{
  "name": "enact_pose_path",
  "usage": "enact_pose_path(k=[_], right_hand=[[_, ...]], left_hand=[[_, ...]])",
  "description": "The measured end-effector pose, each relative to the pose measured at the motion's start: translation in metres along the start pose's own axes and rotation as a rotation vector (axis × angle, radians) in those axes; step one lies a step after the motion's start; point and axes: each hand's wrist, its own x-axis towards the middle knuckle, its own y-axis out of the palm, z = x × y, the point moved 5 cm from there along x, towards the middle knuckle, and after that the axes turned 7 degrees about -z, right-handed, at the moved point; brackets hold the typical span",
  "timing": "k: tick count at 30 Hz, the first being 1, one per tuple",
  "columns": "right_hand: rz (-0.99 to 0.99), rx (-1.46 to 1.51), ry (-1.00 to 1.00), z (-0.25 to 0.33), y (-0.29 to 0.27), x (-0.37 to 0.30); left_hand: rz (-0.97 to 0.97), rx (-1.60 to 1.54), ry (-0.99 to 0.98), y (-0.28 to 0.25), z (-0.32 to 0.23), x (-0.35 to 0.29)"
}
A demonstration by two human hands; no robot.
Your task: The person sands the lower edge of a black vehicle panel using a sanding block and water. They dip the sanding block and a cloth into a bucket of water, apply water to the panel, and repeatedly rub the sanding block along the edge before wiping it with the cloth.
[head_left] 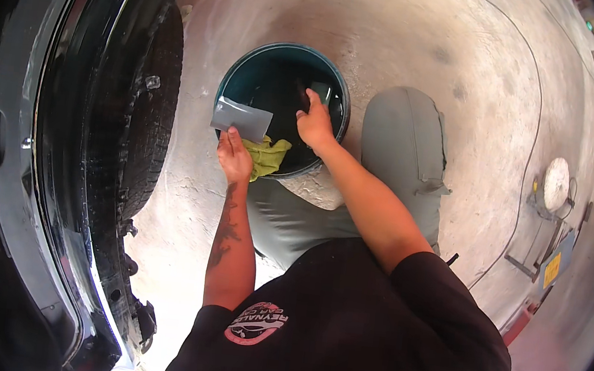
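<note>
A dark teal bucket (289,48) stands on the floor in front of me, its inside dark, with shiny reflections like water. My left hand (234,153) pinches the lower edge of a grey rectangular sheet (242,117) over the bucket's left rim. The sheet is smooth, slightly curved and glossy. Beside that hand, a yellow-green cloth (266,158) drapes over the near rim. Inside the bucket's right half, my right hand (316,123) has curled fingers next to a dark shape; what it holds is hard to make out. A pale rectangular patch shows beyond its fingertips.
On the left is a black car body (86,127) with a tire (156,113) beneath it. My bent leg in grey trousers (404,142) is right of the bucket. A cable (539,102) curves over the concrete floor (483,133). A white round object (556,184) stands far right.
</note>
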Motion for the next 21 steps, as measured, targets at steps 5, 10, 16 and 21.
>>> enact_pose_path(k=[5,10,16,21], right_hand=[[0.305,-0.453,-0.087,0.001,0.003,-0.003],[0.743,-0.983,-0.248,-0.005,0.023,-0.031],[0.387,-1.172,-0.423,-0.018,0.056,0.040],[0.557,-1.995,-0.819,-0.052,0.114,0.070]], left_hand=[[-0.149,-0.182,0.039,0.005,-0.008,-0.007],[-0.167,-0.422,-0.072,0.005,0.010,-0.015],[-0.031,-0.029,0.004,0.007,0.027,-0.010],[0.062,0.070,0.001,-0.010,0.032,-0.002]])
